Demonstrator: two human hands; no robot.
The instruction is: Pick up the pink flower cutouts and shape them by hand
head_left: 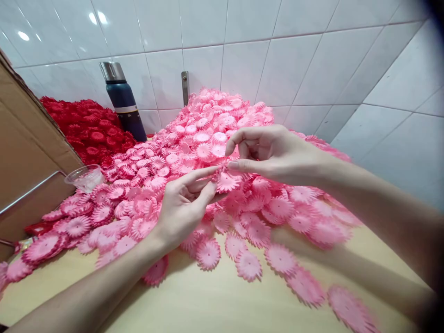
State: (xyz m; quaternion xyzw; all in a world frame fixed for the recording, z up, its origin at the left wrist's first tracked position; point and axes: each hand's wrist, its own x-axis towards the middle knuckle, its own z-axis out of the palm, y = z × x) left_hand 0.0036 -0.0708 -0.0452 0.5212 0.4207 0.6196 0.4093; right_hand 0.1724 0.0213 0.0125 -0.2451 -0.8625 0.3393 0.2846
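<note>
My left hand holds a pink flower-shaped petal disc by its left edge, thumb in front and fingers behind. The disc has a fringed rim. It may be more than one layer thick; I cannot tell. At the disc's upper right, my right hand has its thumb and index finger curled toward each other in a pinch, with the thumb tip at the fringe. Anything between those fingertips is too small to make out. Behind and below both hands spreads a large heap of similar pink discs.
Several loose discs lie on the pale table. A dark blue bottle stands at the back, beside a pile of red discs. A clear plastic cup and a cardboard box are at left. White tiled walls close the back and right.
</note>
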